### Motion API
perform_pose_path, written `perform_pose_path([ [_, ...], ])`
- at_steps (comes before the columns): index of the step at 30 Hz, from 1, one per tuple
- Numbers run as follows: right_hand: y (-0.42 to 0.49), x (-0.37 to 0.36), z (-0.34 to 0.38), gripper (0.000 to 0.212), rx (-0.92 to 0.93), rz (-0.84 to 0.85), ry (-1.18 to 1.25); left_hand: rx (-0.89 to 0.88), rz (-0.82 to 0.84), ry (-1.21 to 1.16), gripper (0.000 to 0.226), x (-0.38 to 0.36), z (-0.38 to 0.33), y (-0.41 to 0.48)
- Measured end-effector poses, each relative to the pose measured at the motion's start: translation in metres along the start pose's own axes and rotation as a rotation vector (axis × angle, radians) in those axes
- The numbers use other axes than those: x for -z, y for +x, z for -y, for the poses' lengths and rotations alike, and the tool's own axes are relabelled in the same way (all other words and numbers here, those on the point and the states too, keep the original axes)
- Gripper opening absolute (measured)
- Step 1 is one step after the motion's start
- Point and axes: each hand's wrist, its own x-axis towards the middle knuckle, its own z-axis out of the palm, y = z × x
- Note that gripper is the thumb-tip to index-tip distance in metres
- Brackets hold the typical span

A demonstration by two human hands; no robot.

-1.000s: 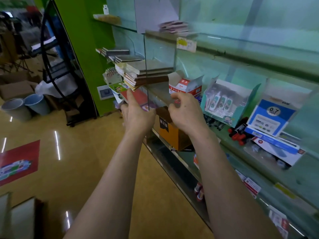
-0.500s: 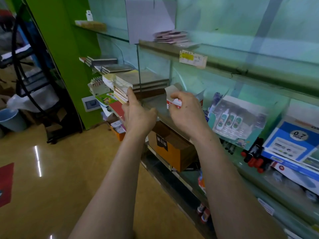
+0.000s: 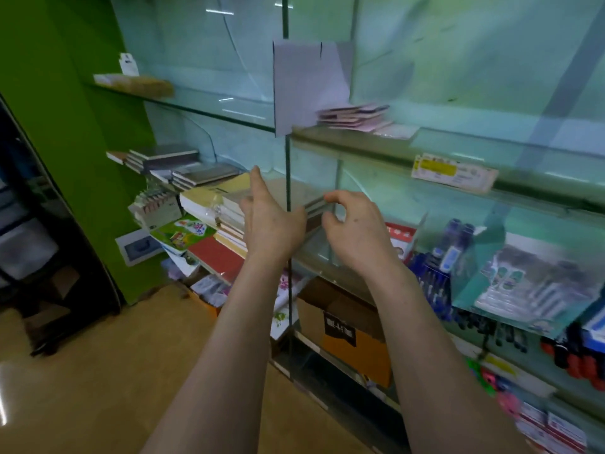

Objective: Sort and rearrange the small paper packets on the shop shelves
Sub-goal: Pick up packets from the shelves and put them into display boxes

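A small pile of pinkish paper packets (image 3: 352, 115) lies on the upper glass shelf (image 3: 366, 142), next to a flat pale packet (image 3: 397, 131). Both my hands are raised in front of the shelves, below that pile. My left hand (image 3: 270, 217) has its index finger stretched up and holds nothing. My right hand (image 3: 355, 227) is empty, with curled fingers held apart, thumb and forefinger close together. Behind my hands lies a stack of notebooks (image 3: 226, 204) on the middle shelf.
A vertical glass divider edge (image 3: 288, 178) stands between my hands. A white sheet (image 3: 307, 86) hangs on it. A red-and-white box (image 3: 401, 237), blue pens (image 3: 432, 276) and display boxes (image 3: 523, 283) fill the right shelf. A brown carton (image 3: 350, 335) sits low. A yellow price label (image 3: 453, 172) marks the shelf edge.
The view has tilted up and moved closer to the shelves. Both hands have risen from the level of the red-and-white box towards the upper shelf; my right hand's fingers have loosened.
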Motion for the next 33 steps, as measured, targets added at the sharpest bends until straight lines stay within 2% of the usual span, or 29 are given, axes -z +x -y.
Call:
perform_pose_path([
  [9,0.041,-0.007,0.022,0.035,0.011,-0.145,-0.106,-0.184,0.124,-0.028,0.089,0.003,-0.024,0.055],
  [18,0.098,0.045,0.009,0.036,0.066,-0.221,-0.31,-0.342,0.249,0.094,0.095,-0.031,-0.069,0.097],
  [22,0.128,0.085,-0.011,0.037,-0.007,-0.224,-0.361,-0.384,0.294,0.153,0.092,-0.046,-0.089,0.116],
  [26,0.158,0.108,-0.035,0.037,-0.166,-0.099,-0.388,-0.44,0.328,0.226,0.089,-0.067,-0.104,0.129],
  [29,0.175,0.111,-0.049,0.039,-0.2,0.033,-0.461,-0.534,0.264,0.365,0.073,-0.081,-0.107,0.136],
  [33,0.192,0.11,-0.06,0.059,-0.249,0.203,-0.438,-0.581,0.203,0.579,0.024,-0.095,-0.108,0.144],
])
